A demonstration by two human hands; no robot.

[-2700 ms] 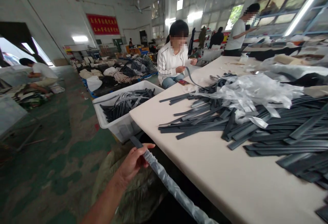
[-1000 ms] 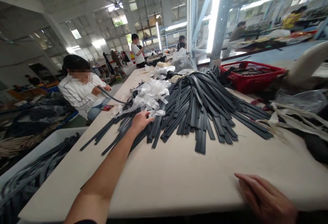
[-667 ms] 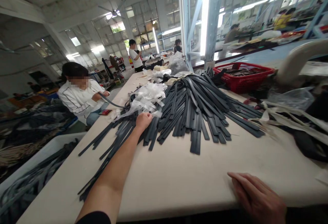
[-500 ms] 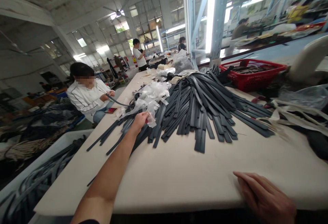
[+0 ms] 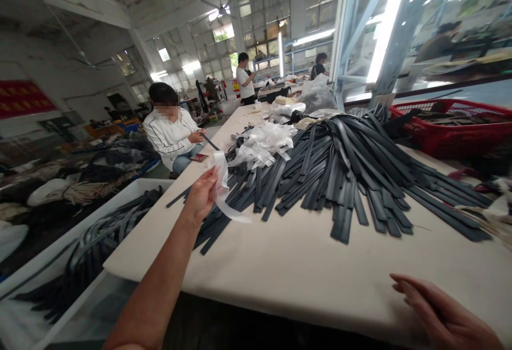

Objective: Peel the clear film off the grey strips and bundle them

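My left hand (image 5: 203, 192) is closed on a translucent white film strip (image 5: 222, 182). One end of the strip stands up above the fingers, while the other curls down to the right over the dark strips. A crumpled heap of similar white film (image 5: 262, 144) lies just beyond it. Many flat, dark grey strips (image 5: 316, 179) fan out in a large pile across the table (image 5: 288, 264). Near the front edge at the right, my right hand (image 5: 444, 307) is open, with its fingers stretched out to the left and nothing visible in them.
A white bin (image 5: 132, 192) with dark strips stands left of the table. Beyond it sits a person (image 5: 168, 126) in white, holding a dark strip, near a phone (image 5: 199, 157). A red basket (image 5: 452, 131) stands at the back right, beside a metal post (image 5: 394, 46).
My left hand has drawn back from the white heap, leftward and nearer, and the film strip now hangs free. The view has turned left. My right hand stays by the front edge.
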